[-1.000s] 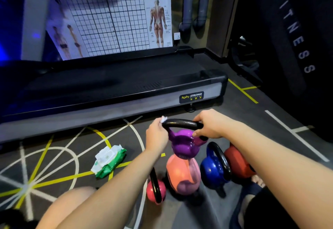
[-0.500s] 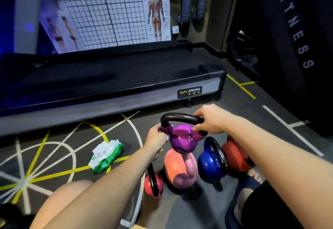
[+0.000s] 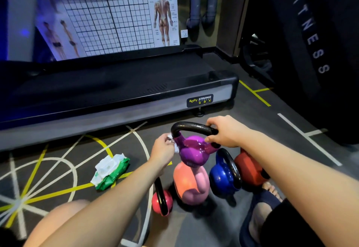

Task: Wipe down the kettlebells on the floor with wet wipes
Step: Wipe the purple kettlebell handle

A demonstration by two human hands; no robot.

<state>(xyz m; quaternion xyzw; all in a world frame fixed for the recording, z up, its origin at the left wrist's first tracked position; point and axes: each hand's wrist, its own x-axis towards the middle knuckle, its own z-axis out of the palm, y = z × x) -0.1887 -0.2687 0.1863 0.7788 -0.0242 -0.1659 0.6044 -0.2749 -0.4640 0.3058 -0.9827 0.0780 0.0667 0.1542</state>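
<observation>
Right now my right hand [image 3: 223, 132] is curled round the right end of the black handle [image 3: 191, 127] of the purple kettlebell [image 3: 191, 151], thumb under the bar and fingers over the top, so the bell hangs just left of and below my knuckles. My left hand [image 3: 162, 147] sits against the opposite side, fingers bunched on a crumpled white wet wipe [image 3: 175, 146] that I press to the purple neck where the handle's left leg meets the body. The bell lies between my two hands, touching both. Directly beneath it stands the salmon-and-pink kettlebell [image 3: 190, 184]; from this angle the purple one overlaps its top, and I cannot tell whether they touch. Just to the right stands the blue kettlebell [image 3: 221, 178] with its black handle, and behind that, under my right forearm, the orange-red kettlebell [image 3: 250, 169]. The small red kettlebell [image 3: 158, 203] sits below my left wrist, beside the pink one. Off to the left, well apart from the bells, the green pack of wipes [image 3: 110, 171] lies on the dark floor [image 3: 252, 130] among its white and yellow lines, a white sheet showing on top. Beyond everything stretches the long black treadmill [image 3: 116, 91].
</observation>
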